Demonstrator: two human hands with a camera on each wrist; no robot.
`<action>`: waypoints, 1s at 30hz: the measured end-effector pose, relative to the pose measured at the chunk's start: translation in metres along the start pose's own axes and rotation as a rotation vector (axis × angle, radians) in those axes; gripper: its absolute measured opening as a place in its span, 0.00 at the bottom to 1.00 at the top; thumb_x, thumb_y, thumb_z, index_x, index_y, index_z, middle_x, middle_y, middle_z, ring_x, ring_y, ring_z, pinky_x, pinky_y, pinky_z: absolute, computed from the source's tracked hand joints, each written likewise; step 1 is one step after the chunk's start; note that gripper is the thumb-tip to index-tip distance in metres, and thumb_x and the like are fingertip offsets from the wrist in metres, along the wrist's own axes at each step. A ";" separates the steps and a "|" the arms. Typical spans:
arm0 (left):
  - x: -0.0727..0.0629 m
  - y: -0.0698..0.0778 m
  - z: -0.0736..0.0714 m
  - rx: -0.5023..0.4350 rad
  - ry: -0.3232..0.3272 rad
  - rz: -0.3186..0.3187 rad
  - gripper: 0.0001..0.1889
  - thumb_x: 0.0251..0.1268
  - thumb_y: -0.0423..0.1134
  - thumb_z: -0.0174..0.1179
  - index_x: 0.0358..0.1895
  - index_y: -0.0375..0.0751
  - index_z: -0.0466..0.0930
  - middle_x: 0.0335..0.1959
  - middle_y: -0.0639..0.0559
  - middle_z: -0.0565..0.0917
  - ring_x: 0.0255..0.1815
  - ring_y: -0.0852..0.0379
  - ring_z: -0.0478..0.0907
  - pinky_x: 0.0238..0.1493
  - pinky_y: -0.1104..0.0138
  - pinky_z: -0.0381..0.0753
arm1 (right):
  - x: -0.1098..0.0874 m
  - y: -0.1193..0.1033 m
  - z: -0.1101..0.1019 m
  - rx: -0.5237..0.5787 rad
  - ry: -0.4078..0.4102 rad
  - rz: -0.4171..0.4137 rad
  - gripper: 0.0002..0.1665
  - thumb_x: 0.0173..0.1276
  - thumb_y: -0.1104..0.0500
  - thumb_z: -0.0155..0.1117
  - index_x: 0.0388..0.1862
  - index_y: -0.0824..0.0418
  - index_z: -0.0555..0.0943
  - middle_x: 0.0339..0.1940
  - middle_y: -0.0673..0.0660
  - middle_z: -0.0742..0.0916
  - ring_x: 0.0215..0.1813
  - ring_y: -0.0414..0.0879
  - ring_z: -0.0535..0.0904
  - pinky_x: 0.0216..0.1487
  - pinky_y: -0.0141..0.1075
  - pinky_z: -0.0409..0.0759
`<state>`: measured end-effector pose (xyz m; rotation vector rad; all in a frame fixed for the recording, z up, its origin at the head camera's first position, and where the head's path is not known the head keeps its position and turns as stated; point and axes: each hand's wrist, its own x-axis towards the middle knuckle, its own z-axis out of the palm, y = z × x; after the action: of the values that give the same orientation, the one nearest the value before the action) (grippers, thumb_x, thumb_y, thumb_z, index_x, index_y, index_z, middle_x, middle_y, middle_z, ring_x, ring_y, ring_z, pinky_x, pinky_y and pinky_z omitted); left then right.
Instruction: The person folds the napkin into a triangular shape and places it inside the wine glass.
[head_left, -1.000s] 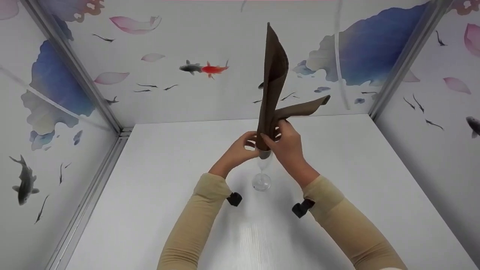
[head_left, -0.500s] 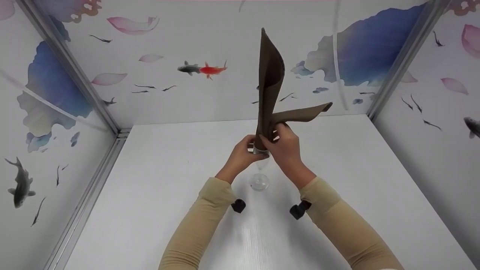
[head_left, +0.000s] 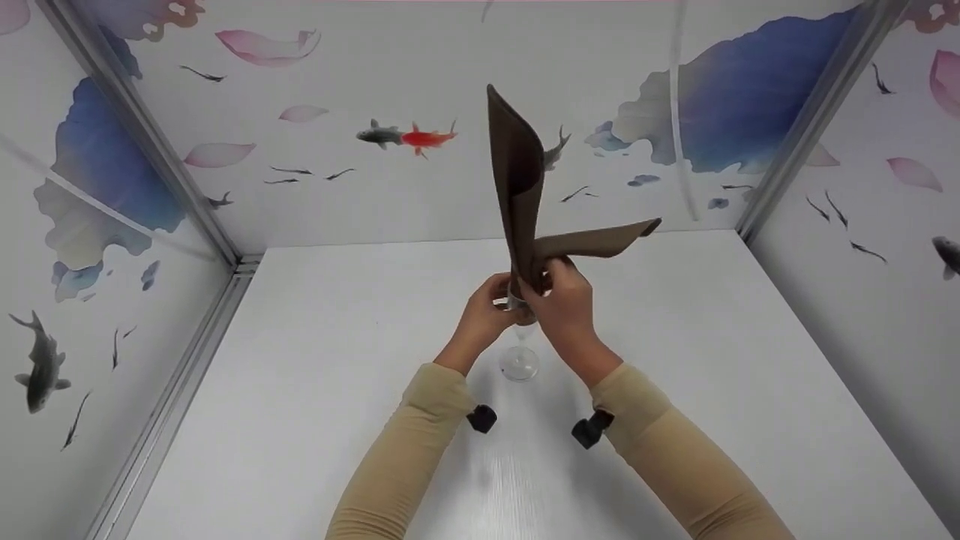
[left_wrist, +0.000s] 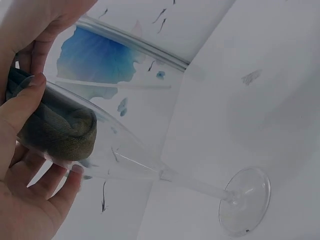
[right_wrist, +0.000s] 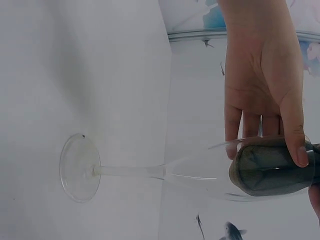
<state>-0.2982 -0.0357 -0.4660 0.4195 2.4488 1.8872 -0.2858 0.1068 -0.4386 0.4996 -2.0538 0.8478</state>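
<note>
A brown cloth napkin (head_left: pixel 517 180), folded with one tall upright point and one leaf sticking out to the right, stands in a clear champagne flute (left_wrist: pixel 197 188). Its rolled lower end (left_wrist: pixel 65 130) shows inside the upper bowl. My left hand (head_left: pixel 484 319) holds the bowl near its rim, thumb on the near side and fingers round the far side. Just above, my right hand (head_left: pixel 566 307) pinches the napkin at the base of its folds. In the right wrist view, the left hand (right_wrist: pixel 262 80) hides part of the rim.
The flute's round foot (head_left: pixel 519 364) rests on a white tabletop (head_left: pixel 337 360). White panels (head_left: pixel 420 195) painted with fish and petals enclose the back and sides, joined by metal rails (head_left: pixel 161 165). A small black camera sits at each wrist.
The napkin has come down into the flute, and its tall point now leans left. My right hand has moved down with it. My left hand has shifted right onto the bowl.
</note>
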 end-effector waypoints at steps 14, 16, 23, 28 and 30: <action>-0.001 -0.005 0.001 0.014 0.002 0.005 0.30 0.59 0.42 0.70 0.65 0.47 0.72 0.57 0.53 0.79 0.60 0.56 0.73 0.59 0.66 0.72 | -0.002 -0.002 0.003 0.057 0.021 0.043 0.22 0.55 0.63 0.76 0.43 0.69 0.75 0.34 0.61 0.79 0.31 0.50 0.77 0.31 0.41 0.77; -0.002 -0.005 0.001 0.016 -0.002 0.014 0.30 0.59 0.42 0.70 0.66 0.46 0.72 0.57 0.52 0.79 0.60 0.56 0.73 0.59 0.66 0.72 | 0.000 -0.003 0.002 0.063 0.024 0.054 0.23 0.55 0.62 0.77 0.43 0.69 0.75 0.33 0.61 0.78 0.30 0.49 0.78 0.31 0.41 0.77; -0.004 -0.003 0.003 0.021 -0.015 0.002 0.35 0.59 0.43 0.71 0.70 0.47 0.68 0.60 0.52 0.77 0.63 0.56 0.72 0.60 0.65 0.71 | 0.007 -0.002 -0.002 0.037 0.023 0.025 0.22 0.55 0.58 0.77 0.39 0.68 0.76 0.31 0.60 0.80 0.28 0.49 0.78 0.29 0.40 0.78; -0.007 0.002 0.009 0.138 0.039 -0.017 0.38 0.55 0.46 0.73 0.70 0.46 0.68 0.63 0.50 0.74 0.62 0.53 0.71 0.58 0.62 0.73 | 0.010 -0.002 -0.004 0.048 0.028 0.003 0.18 0.56 0.61 0.77 0.37 0.68 0.77 0.28 0.60 0.80 0.29 0.50 0.77 0.31 0.41 0.76; -0.008 0.003 0.010 0.179 0.068 -0.012 0.37 0.54 0.46 0.73 0.69 0.45 0.69 0.62 0.50 0.75 0.60 0.53 0.73 0.56 0.62 0.74 | 0.010 -0.002 -0.004 0.049 0.030 0.001 0.17 0.56 0.61 0.76 0.35 0.68 0.77 0.27 0.60 0.79 0.29 0.50 0.75 0.31 0.41 0.76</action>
<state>-0.2877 -0.0270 -0.4673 0.3496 2.6691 1.7120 -0.2882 0.1081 -0.4279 0.5101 -2.0102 0.9030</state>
